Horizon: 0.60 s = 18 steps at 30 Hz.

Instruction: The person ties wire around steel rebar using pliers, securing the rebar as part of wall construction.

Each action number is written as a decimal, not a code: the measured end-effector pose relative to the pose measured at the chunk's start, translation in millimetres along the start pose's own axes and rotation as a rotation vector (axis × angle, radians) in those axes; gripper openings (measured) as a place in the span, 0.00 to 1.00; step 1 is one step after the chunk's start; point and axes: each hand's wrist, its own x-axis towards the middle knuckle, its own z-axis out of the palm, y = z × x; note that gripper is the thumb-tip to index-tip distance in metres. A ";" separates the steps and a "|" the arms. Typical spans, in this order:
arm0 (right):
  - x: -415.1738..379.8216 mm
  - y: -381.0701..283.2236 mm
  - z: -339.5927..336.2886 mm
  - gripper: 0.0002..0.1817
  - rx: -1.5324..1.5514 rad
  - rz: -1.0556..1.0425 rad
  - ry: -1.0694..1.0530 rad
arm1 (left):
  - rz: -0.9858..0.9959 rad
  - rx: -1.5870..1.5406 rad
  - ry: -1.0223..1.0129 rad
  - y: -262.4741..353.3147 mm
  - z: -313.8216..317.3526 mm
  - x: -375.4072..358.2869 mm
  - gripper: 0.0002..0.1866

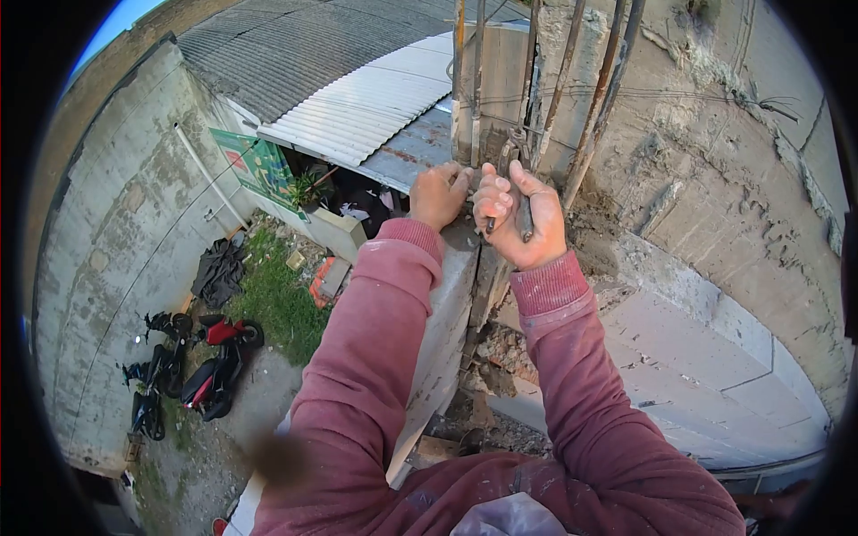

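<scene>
My right hand (pixel 523 219) is wrapped round the handles of metal pincers (pixel 517 143), with the handle ends sticking out below the fingers. The pincer jaws point up and meet tie wire among the upright rebar rods (pixel 534 76). To the left, my left hand (pixel 438 196) is closed, its thumb and fingers curled together beside the foot of the rods. Whatever those fingers hold is hidden. Both hands are above the top corner of a rough wall, with a wooden board (pixel 483 281) running down below them.
A rough concrete wall (pixel 733 170) rises on the right, with pale blocks (pixel 679 330) under it. Thin wires (pixel 769 107) stick out from it. Corrugated roofing (pixel 357 94) lies ahead. Far below left, motorcycles (pixel 214 366) stand in a yard beside grass (pixel 286 295).
</scene>
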 end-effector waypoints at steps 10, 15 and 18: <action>-14.8 -6.2 -13.3 0.05 -0.299 0.067 0.198 | -0.130 -0.595 -0.073 -18.1 24.4 21.7 0.17; 60.4 47.7 23.4 0.07 -0.076 -0.212 0.102 | -0.171 -0.537 -0.076 2.3 5.8 13.6 0.15; 103.0 60.1 36.6 0.10 0.004 -0.272 0.143 | -0.147 -0.527 -0.069 -6.4 14.1 13.5 0.14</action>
